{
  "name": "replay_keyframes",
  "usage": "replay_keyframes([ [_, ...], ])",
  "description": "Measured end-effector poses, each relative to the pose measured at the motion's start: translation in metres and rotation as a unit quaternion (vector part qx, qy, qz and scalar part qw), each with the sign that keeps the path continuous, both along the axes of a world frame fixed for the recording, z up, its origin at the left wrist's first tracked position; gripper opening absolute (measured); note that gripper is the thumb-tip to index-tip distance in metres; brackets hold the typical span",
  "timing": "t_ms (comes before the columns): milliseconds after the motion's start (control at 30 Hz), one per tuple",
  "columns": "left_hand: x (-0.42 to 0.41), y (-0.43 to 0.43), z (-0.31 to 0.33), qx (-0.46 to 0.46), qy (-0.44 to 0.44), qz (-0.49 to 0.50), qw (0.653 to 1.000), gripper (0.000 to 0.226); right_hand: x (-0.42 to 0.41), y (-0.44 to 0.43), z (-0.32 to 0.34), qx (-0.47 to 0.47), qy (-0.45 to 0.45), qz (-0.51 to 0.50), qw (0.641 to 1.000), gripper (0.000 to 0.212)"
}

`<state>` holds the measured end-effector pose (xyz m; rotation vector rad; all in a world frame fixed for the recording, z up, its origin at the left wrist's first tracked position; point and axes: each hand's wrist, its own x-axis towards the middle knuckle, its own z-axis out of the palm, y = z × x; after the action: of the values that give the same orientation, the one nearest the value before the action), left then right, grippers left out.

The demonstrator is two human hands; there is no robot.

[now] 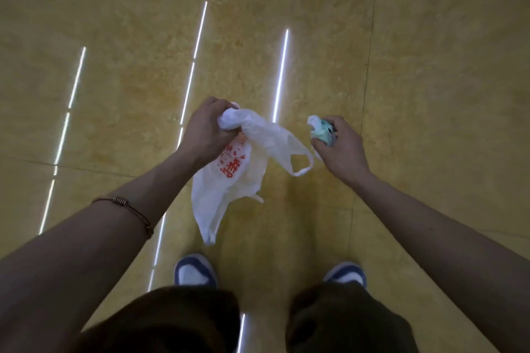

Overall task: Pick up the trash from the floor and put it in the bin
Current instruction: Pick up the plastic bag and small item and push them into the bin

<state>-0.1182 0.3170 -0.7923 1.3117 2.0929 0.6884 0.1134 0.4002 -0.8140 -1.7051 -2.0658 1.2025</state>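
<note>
floor: glossy yellow tiles | light streaks: reflected, white

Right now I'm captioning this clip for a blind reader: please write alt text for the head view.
A person's left hand grips a white plastic bag with red print, hanging above a glossy yellow floor; the right hand holds a crumpled white-green wrapper. Blue-and-white shoes show below.

The person wears a brown cord bracelet, dark legwear, blue-and-white shoes.
</note>
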Motion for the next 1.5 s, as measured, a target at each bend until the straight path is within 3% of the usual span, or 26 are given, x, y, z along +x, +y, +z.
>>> replay_keyframes([
  [367, 0.010, -0.004, 0.295, 0.009, -0.011, -0.016, 1.000, 0.019, -0.003, 0.006, 0.306, -0.002, 0.054, -0.042, 0.998, 0.032],
  [533, 0.020, 0.017, 0.428, 0.062, -0.043, -0.020, 0.997, 0.018, 0.001, 0.016, 0.441, 0.034, 0.100, -0.088, 0.991, 0.029],
  [800, 0.062, 0.049, 0.597, 0.172, -0.035, -0.117, 0.977, 0.019, 0.046, -0.001, 0.613, 0.134, 0.146, -0.166, 0.966, 0.028],
  [967, 0.124, 0.074, 0.670, 0.245, -0.047, -0.185, 0.950, 0.018, 0.108, -0.006, 0.685, 0.196, 0.139, -0.214, 0.947, 0.028],
  [1167, 0.218, 0.087, 0.722, 0.272, -0.104, -0.228, 0.929, 0.034, 0.199, -0.017, 0.744, 0.244, 0.106, -0.265, 0.927, 0.029],
  [1400, 0.343, 0.098, 0.749, 0.281, -0.037, -0.310, 0.907, 0.011, 0.317, -0.042, 0.778, 0.251, 0.086, -0.288, 0.920, 0.025],
  [1500, 0.402, 0.096, 0.757, 0.306, -0.039, -0.334, 0.890, 0.014, 0.370, -0.055, 0.785, 0.260, 0.081, -0.310, 0.911, 0.024],
])
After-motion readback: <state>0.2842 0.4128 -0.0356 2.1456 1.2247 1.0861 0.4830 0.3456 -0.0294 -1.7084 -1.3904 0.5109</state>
